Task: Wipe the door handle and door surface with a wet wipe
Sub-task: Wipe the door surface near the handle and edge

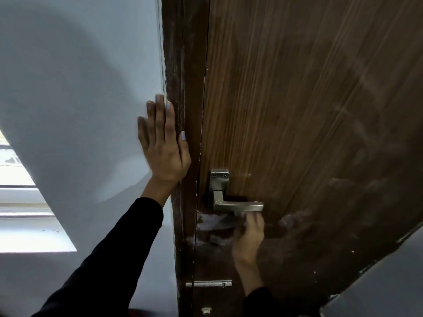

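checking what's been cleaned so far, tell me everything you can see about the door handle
The handle is a squared metal lever with a brushed silver-grey look, mounted on a narrow upright backplate with two screws at its top. The lever runs level, pointing right, away from the door edge. It sits low on the brown wood-grain door, close to the frame. The right hand, blurred, is just beneath the lever; whether it touches it is unclear. Whitish smears show on the door below the handle.
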{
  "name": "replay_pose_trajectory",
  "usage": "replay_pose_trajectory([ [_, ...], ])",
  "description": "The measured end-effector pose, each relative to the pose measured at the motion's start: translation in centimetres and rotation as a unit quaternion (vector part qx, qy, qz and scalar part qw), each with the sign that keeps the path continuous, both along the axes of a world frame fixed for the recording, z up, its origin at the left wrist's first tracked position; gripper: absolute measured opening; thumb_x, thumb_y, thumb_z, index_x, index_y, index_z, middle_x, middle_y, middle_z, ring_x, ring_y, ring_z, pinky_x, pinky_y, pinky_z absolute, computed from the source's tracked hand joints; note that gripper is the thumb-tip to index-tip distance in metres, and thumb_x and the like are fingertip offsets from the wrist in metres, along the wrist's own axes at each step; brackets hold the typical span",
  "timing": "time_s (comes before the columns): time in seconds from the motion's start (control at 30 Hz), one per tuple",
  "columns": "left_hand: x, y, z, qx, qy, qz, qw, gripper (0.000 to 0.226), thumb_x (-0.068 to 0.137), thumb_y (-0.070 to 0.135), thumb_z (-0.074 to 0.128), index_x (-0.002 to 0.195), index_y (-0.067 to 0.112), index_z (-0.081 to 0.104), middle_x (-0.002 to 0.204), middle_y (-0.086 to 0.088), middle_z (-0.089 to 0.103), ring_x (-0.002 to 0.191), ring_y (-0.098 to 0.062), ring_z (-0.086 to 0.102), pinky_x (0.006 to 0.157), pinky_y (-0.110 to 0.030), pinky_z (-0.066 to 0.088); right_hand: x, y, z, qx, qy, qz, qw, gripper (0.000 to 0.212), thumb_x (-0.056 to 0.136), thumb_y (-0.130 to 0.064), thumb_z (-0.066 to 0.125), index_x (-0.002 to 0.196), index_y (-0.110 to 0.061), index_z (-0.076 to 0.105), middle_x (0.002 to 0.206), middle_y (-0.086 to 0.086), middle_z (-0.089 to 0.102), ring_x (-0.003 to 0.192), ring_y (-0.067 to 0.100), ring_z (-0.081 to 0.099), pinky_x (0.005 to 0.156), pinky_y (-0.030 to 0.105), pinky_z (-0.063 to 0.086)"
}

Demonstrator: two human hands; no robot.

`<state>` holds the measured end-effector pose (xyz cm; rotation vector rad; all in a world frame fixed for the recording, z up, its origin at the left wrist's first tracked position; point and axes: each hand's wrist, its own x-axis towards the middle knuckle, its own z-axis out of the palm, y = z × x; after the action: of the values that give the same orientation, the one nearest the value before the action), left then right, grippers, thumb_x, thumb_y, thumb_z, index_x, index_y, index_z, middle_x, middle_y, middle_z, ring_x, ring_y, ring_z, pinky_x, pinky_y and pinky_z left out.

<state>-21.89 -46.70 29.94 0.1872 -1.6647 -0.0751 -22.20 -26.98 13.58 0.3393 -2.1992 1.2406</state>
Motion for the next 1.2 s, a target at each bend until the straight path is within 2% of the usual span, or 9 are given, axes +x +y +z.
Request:
replay_pose_trajectory([
  [0.13,-0.1,0.0,-0.1,0.001,0.007,0.006,1.000,0.053,0.096,0.027,0.029,0.143,0.004,0.023,0.148,-0.023,0.031,0.145,-0.014,0.001,0.118,-0.043,0.007,0.1,1.5,-2.8,0.118,-0.037,0.058,0.991,0.040,0.071,0.007,0.069,0.105,-0.012,0.065,0.111,0.011,0.061,0.101,0.023,0.060,0.088,0.035,0.051],
  [0.2,-0.2,0.1,-0.2,0.000,0.012,0.006,1.000,0.052,0.096,0.027,0.029,0.143,0.004,0.023,0.147,-0.023,0.031,0.145,-0.014,0.001,0.118,-0.044,0.009,-0.8,3.0,-2.6,0.024,-0.064,-0.001,0.998,0.032,0.072,0.007,0.066,0.100,-0.009,0.067,0.109,0.015,0.059,0.101,0.029,0.059,0.094,0.036,0.047],
  [0.33,-0.2,0.1,-0.1,0.001,0.022,0.012,1.000,0.051,0.096,0.026,0.030,0.142,0.004,0.024,0.146,-0.025,0.034,0.145,-0.013,0.002,0.118,-0.044,0.009,-2.1,3.2,0.3,-0.151,-0.055,-0.102,0.982,0.022,0.076,0.011,0.062,0.092,-0.003,0.068,0.109,0.016,0.052,0.103,0.023,0.052,0.090,0.001,0.032],
  [0.6,-0.3,-0.1,-0.2,0.000,0.021,0.020,1.000,0.051,0.096,0.027,0.031,0.142,0.004,0.024,0.146,-0.025,0.035,0.145,-0.012,0.001,0.118,-0.041,0.006,-0.5,1.3,-1.0,-0.089,-0.080,-0.028,0.992,0.025,0.073,0.015,0.063,0.093,-0.001,0.064,0.110,0.012,0.051,0.094,0.019,0.055,0.083,0.005,0.038],
  [0.7,-0.4,-0.1,-0.2,0.001,0.024,0.020,1.000,0.051,0.097,0.027,0.031,0.142,0.004,0.024,0.146,-0.025,0.035,0.145,-0.012,0.001,0.118,-0.041,0.007,-1.6,2.5,-1.6,-0.175,-0.135,-0.102,0.970,0.023,0.076,0.015,0.058,0.088,-0.003,0.063,0.110,0.018,0.053,0.099,0.030,0.057,0.087,0.020,0.041],
  [0.8,-0.4,0.0,-0.2,0.001,0.027,0.014,1.000,0.050,0.097,0.027,0.031,0.141,0.005,0.024,0.145,-0.025,0.035,0.145,-0.012,0.001,0.118,-0.041,0.006,-1.7,1.8,-0.2,-0.256,-0.140,-0.126,0.948,0.025,0.083,0.009,0.053,0.083,-0.015,0.060,0.114,0.013,0.049,0.102,0.020,0.052,0.083,0.018,0.046],
  [0.9,-0.3,-0.1,-0.2,0.002,0.026,0.015,1.000,0.051,0.096,0.027,0.032,0.141,0.004,0.025,0.145,-0.026,0.035,0.145,-0.012,0.001,0.118,-0.041,0.007,-0.6,0.1,-0.3,-0.145,-0.137,-0.045,0.979,0.024,0.079,0.007,0.058,0.096,-0.009,0.062,0.114,0.009,0.051,0.101,0.015,0.050,0.089,0.024,0.043],
  [1.03,-0.4,-0.1,-0.3,0.000,0.029,0.016,0.999,0.052,0.095,0.025,0.035,0.141,0.003,0.026,0.145,-0.026,0.035,0.145,-0.011,0.002,0.118,-0.040,0.006,-1.2,0.6,-2.2,-0.262,-0.202,-0.053,0.942,0.021,0.080,0.010,0.056,0.090,-0.006,0.063,0.106,0.013,0.057,0.094,0.015,0.059,0.092,0.036,0.049],
  [1.2,-0.4,0.0,-0.3,0.004,0.031,0.023,0.999,0.051,0.097,0.029,0.028,0.141,0.004,0.025,0.145,-0.025,0.035,0.144,-0.011,0.001,0.118,-0.041,0.008,-3.0,2.9,-1.0,-0.422,-0.227,-0.138,0.867,0.018,0.081,0.009,0.057,0.097,0.002,0.061,0.114,0.024,0.058,0.092,0.017,0.057,0.072,0.014,0.049],
])
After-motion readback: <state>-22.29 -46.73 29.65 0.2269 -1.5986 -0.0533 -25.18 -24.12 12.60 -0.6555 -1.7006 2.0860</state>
